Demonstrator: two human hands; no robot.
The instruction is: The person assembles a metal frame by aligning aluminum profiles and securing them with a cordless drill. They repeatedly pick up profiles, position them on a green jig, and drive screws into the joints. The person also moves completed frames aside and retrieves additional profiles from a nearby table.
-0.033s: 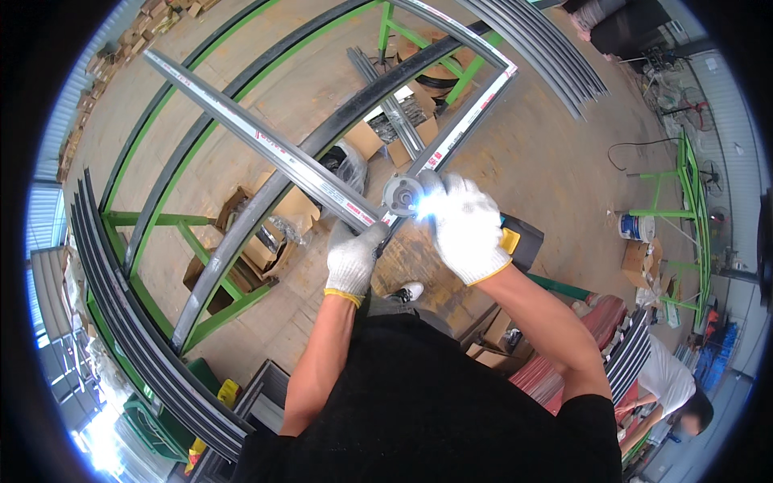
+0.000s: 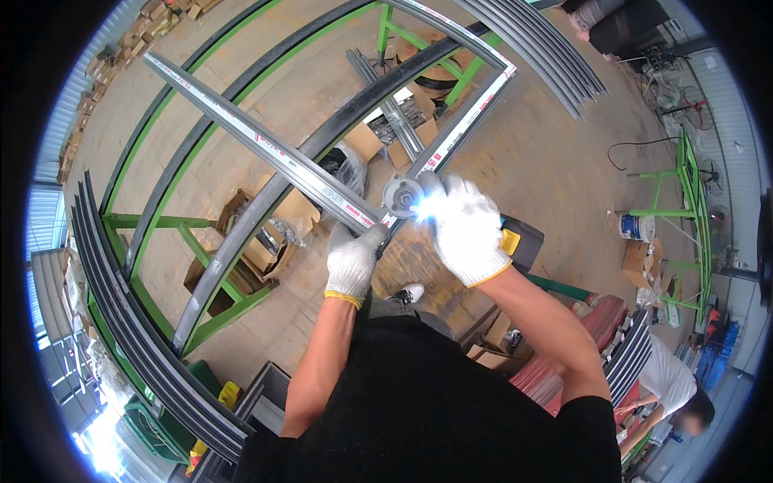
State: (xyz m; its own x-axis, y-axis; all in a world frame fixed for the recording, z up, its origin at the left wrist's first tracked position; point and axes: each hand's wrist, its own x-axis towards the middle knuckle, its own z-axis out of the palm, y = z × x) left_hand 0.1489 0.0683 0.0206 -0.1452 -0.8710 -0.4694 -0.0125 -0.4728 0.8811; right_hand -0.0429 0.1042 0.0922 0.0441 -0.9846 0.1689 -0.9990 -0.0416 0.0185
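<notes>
**Gloved hands at the frame corner**

At six o'clock, our left hand (image 2: 353, 259) curls its fingers around the grey metal bar (image 2: 266, 153), which runs off to ten o'clock. Our right hand (image 2: 465, 228) grips a round grinder head (image 2: 400, 196) at the frame's joint. Green racks (image 2: 217, 314) stand on concrete floor (image 2: 555, 169); another person (image 2: 668, 386) crouches at four o'clock.

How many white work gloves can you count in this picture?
2: one on the left hand gripping the metal frame bar; one on the right hand at the round tool.
</notes>
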